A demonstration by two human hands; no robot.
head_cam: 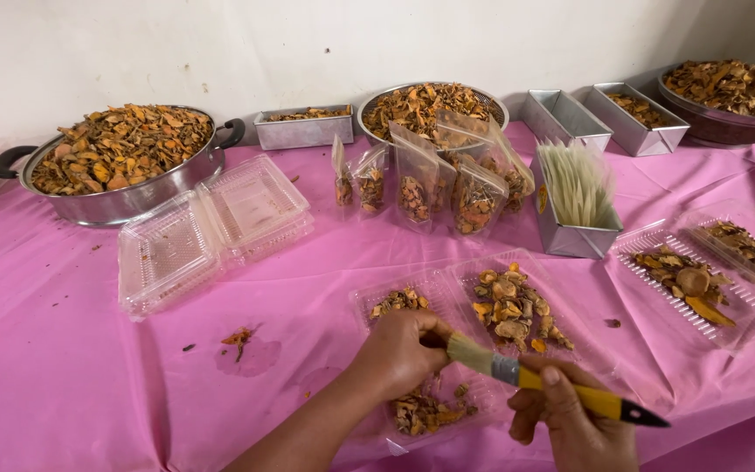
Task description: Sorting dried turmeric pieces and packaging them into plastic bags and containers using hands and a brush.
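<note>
right hand: fingers wrapped around yellow-handled brush | bristles point to left hand | left hand: curled, grip hidden, over clear tray of dried slices

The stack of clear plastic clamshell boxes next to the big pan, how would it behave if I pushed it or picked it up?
The stack of clear clamshell boxes looks thin-walled and empty, so probably very light and flexible. Pushed, it would likely slide easily on the pink tablecloth, maybe bunching the cloth. The open lids look splayed unevenly, so lifted from one edge the stack may flop or come apart.
</note>
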